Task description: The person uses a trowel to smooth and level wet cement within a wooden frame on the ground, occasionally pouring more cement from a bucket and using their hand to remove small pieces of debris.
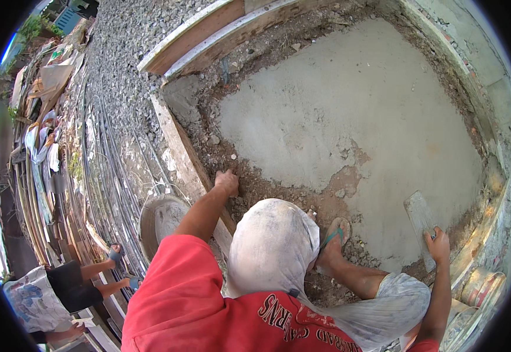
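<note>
My right hand [438,244] is wrapped round the near end of a flat, grey, rectangular finishing trowel [420,212]. Its blade lies on the smooth wet concrete [349,100], close to the right border of the slab. Fingers curled, my left hand [227,183] is down at the strip of loose soil [261,179] beside a wooden form board [179,141]. Whatever those fingers hold, if anything, is hidden. Between my hands, the concrete's near edge is ragged, with a rough brown patch [344,180] of exposed dirt.
My sandalled foot [334,237] stands on dirt at the slab's near edge. A round mortar basin [164,217] sits left of the board. Beyond lie gravel [132,41], long metal rods [105,141] and stacked wood. Another person [61,287] is at lower left; buckets [479,287] at lower right.
</note>
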